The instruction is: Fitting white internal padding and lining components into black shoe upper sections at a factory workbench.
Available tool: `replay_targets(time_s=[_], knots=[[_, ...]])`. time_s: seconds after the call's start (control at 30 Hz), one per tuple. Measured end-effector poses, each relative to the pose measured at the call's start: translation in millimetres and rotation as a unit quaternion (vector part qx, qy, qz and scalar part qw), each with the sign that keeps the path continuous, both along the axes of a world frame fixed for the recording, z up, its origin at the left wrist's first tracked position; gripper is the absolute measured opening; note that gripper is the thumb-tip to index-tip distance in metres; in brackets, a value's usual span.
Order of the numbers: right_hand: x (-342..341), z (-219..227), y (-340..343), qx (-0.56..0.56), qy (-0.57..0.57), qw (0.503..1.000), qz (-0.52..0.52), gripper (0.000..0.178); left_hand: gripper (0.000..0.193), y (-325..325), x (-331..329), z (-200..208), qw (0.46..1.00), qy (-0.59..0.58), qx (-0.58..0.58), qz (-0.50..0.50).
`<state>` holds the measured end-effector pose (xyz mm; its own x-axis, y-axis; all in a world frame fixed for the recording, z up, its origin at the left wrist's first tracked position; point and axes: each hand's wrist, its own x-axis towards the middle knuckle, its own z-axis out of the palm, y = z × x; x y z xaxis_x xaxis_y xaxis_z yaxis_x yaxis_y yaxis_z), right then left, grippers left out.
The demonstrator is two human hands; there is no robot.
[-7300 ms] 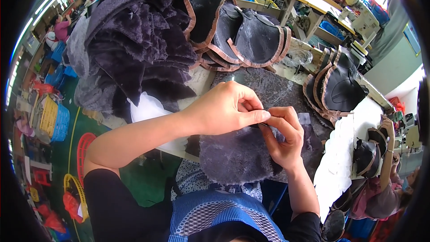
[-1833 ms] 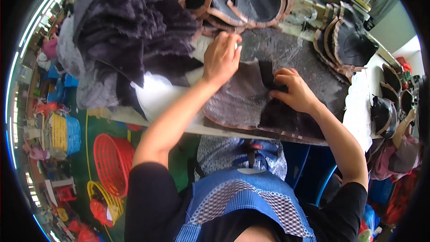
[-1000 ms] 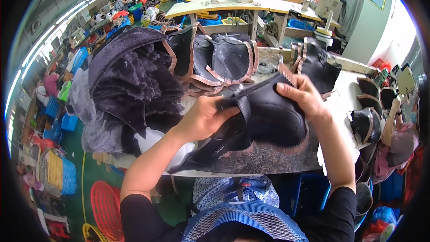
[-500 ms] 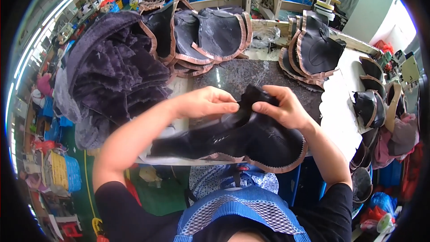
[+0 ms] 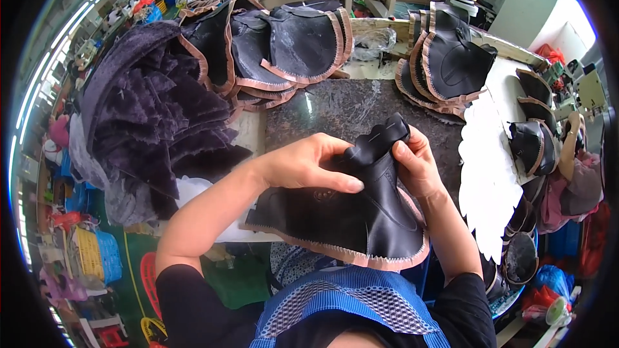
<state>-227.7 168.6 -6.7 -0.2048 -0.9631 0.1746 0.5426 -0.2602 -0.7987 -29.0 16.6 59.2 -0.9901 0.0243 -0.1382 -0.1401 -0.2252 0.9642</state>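
Observation:
Both of my hands hold up a black leather boot upper [image 5: 322, 219] with a zigzag-stitched pinkish-tan strip along its lower edge. My left hand [image 5: 306, 166] grips it near the scalloped top edge, thumb lying over the front and fingers tucked behind. On the other side, my right hand [image 5: 418, 162] pinches the collar between thumb and fingers. The wide part of the upper hangs below my hands, over the near table edge and against my apron.
Dark purple plush pieces [image 5: 155, 109] are heaped at left. Stacked black uppers stand at the back left [image 5: 303, 45] and back right [image 5: 451, 67]. A dark worn board [image 5: 342, 106] lies between them, with a white scalloped sheet [image 5: 487, 180] at right. Another person's arm [image 5: 569, 145] shows far right.
The upper has turned and opened out, its wide edge now facing me. My left hand has shifted slightly lower along it, and my right hand has moved slightly right and down.

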Motion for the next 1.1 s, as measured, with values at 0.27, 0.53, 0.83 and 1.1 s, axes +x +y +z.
replay_targets(time_s=[0.27, 0.53, 0.83, 1.1], knots=[[-9.0, 12.6, 28.1, 0.089, 0.033, 0.995, 0.024, 0.031, 0.021, 28.2, -19.0, -8.2, 0.931, 0.149, -0.32, 0.09], [-33.2, 78.0, 47.9, 0.014, 0.363, 0.93, -0.051, 0.021, 0.014, 36.6, -57.9, 21.4, 0.89, 0.201, -0.385, 0.138], [-201.9, 161.1, -41.2, -0.141, 0.354, 0.724, -0.575, 0.019, 0.019, -101.3, -111.7, 172.3, 0.547, 0.497, -0.527, 0.42], [-296.4, 24.3, -45.9, 0.212, 0.509, 0.645, -0.53, 0.047, 0.078, -168.8, -124.7, -41.4, 0.585, -0.013, -0.707, 0.397]])
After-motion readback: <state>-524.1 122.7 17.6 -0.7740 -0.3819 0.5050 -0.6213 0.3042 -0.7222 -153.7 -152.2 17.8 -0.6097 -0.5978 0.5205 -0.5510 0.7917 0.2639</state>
